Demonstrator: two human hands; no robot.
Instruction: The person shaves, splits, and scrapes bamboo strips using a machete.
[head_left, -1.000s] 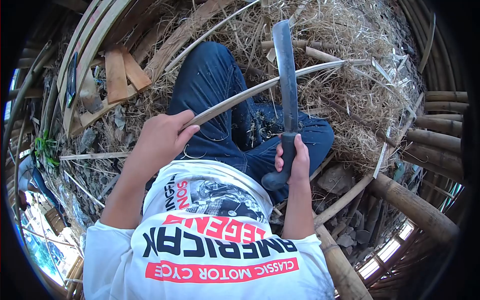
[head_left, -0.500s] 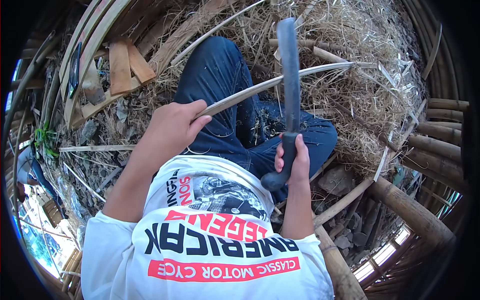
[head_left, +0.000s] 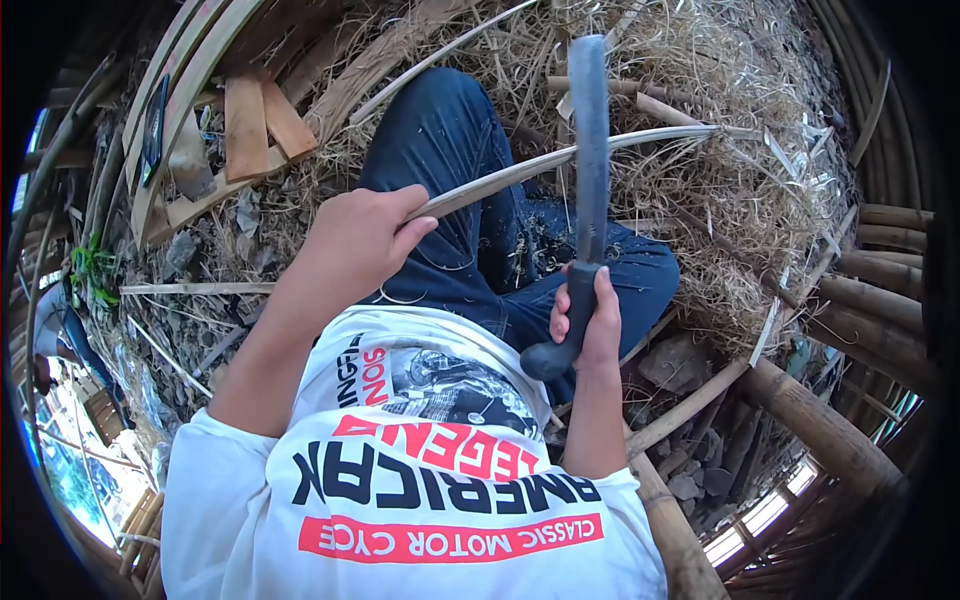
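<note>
My left hand (head_left: 372, 240) is closed around the near end of a long split bamboo strip (head_left: 490, 183). The strip runs across my lap and rises to the right, its far end over the pile of shavings. In my right hand (head_left: 592, 318) is the black handle of a machete (head_left: 591, 150), gripped with the thumb along it. Its broad grey blade points away from me, nearly upright in the view, and crosses over the strip about midway along it. Fine shavings dot my dark jeans (head_left: 425, 140) beneath both hands.
Curly bamboo shavings (head_left: 690, 230) cover the ground ahead and right. Flat wood pieces (head_left: 246, 128) lie at the upper left near a curved frame of slats (head_left: 200, 80). Thick bamboo poles (head_left: 815, 420) stand at the right, with stones (head_left: 675, 362) beside them. A person (head_left: 75, 335) shows at far left.
My left hand and the strip have shifted slightly to the right. The machete's blade tip has swung a little rightward, while its handle stays almost in place. Both grips are unchanged.
</note>
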